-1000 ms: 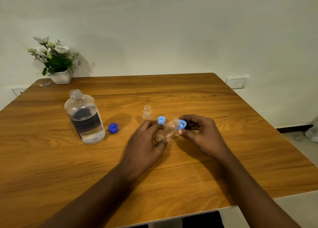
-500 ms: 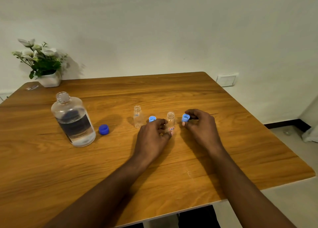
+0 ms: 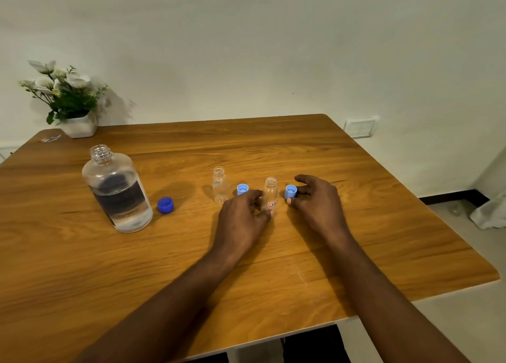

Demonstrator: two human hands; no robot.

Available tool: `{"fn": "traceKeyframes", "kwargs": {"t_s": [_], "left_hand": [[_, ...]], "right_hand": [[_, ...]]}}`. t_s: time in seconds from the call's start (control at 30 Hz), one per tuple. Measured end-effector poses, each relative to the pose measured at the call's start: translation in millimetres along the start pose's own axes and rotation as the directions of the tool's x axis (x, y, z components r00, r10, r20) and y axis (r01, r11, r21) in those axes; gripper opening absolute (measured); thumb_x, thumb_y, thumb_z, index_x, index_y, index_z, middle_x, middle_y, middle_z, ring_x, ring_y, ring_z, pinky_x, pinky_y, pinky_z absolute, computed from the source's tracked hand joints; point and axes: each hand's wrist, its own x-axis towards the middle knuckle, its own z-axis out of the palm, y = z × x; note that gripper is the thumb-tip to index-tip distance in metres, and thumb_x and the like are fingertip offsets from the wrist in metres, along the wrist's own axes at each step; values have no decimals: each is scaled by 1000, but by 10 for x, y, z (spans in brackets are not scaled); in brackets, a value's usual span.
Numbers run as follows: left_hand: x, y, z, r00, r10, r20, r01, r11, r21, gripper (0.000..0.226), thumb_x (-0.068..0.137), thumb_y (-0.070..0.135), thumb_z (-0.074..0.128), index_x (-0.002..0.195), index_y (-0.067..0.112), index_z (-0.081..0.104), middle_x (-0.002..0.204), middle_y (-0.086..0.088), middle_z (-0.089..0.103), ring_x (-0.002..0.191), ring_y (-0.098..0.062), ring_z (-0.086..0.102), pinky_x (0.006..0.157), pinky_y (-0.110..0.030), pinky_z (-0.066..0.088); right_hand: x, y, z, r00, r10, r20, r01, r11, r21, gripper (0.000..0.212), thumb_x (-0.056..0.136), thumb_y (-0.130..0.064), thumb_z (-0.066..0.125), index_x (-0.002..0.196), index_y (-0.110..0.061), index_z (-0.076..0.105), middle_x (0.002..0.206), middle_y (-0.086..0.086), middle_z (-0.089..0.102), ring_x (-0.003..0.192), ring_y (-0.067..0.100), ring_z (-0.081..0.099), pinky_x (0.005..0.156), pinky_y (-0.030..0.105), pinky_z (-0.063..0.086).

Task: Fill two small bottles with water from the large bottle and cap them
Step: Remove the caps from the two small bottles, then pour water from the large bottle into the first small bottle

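Wooden table [image 3: 356,225] holds all three bottles uncapped; both small bottles look empty. Left hand [image 3: 241,220] pinches the labelled small bottle [image 3: 270,197] upright; right hand [image 3: 319,206] pinches its light-blue cap [image 3: 290,191]. Filling from the large bottle [image 3: 116,188] and capping remain.

Small bottle [image 3: 271,195], labelled: held tilted on its side a second ago between both hands; now stood upright on the surface [image 3: 356,225], mouth open, gripped at its lower body by the left hand [image 3: 242,220].

Light blue cap [image 3: 290,191]: formerly seated at the mouth of that bottle; now separated from it and pinched in the fingers of the right hand [image 3: 317,206], just beside the bottle, low over the surface.

Right hand: drawn away rightward from the bottle since a second ago.
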Motion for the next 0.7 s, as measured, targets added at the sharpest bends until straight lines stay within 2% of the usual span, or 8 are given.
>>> {"fn": "traceKeyframes", "kwargs": {"t_s": [0.1, 0.27, 0.37, 0.47, 0.57, 0.63, 0.7], "left_hand": [[-27, 9, -17, 1000, 6, 11, -6, 1000, 4, 46, 76, 26, 78, 120, 19, 65, 106, 3, 72, 93, -9, 66, 75, -20, 46], [-165, -15, -117, 1000, -25, -12, 24, 999, -28, 56, 77, 18, 78, 130, 18, 58, 111, 3, 70, 93, -5, 62, 81, -15, 44], [-276, -76, -216, 999, -22, -25, 22, 1000, 1, 54, 79, 17, 76, 130, 21, 58, 108, 6, 69, 88, 0, 56, 74, -7, 39], [-388, -132, -337, 999, -21, -31, 21, 1000, 12, 47, 81, 17, 75, 126, 22, 61, 108, 6, 69, 92, -2, 59, 75, -7, 39], [-505, -188, -450, 999, -5, -33, 6, 999, 37, 37, 83, 17, 72, 119, 22, 65, 111, 7, 68, 93, 1, 56, 82, -13, 41], [-567, -220, -509, 999, 3, -41, 0, 998, 63, 33, 84, 18, 71, 117, 23, 67, 111, 9, 68, 91, 4, 53, 81, -11, 39], [-612, -253, -558, 999, -3, -43, 7, 997, 83, 31, 86, 20, 70, 116, 24, 67, 112, 10, 67, 91, 6, 50, 79, -9, 38]], "right_hand": [[-20, -10, -3, 1000, 13, 9, -13, 1000, 12, 64, 74, -14, 80, 134, -14, 56, 122, 6, 68, 112, 15, 64, 97, 30, 49], [-106, -4, -21, 999, 37, 10, -37, 999, -1, 75, 71, -18, 83, 138, -16, 50, 139, 4, 56, 128, 18, 51, 99, 27, 41], [-189, -11, -38, 999, 38, -9, -39, 999, -26, 75, 72, -20, 83, 138, -20, 50, 141, 1, 51, 131, 18, 45, 97, 23, 35], [-293, -45, -71, 995, 29, -91, -30, 1000, -7, 60, 75, -18, 80, 130, -18, 58, 132, 1, 55, 123, 17, 50, 91, 21, 36], [-462, -106, -80, 978, 21, -207, -11, 999, 52, 32, 81, -16, 75, 112, -14, 69, 112, 1, 66, 105, 16, 62, 88, 28, 49], [-621, -193, -44, 976, 17, -217, 4, 996, 93, 17, 83, -16, 73, 100, -14, 73, 96, -1, 72, 89, 12, 66, 83, 33, 55], [-791, -317, 37, 986, -6, -164, 25, 993, 113, 9, 84, -17, 72, 93, -16, 74, 87, -5, 72, 80, 5, 65, 78, 30, 56]]}}
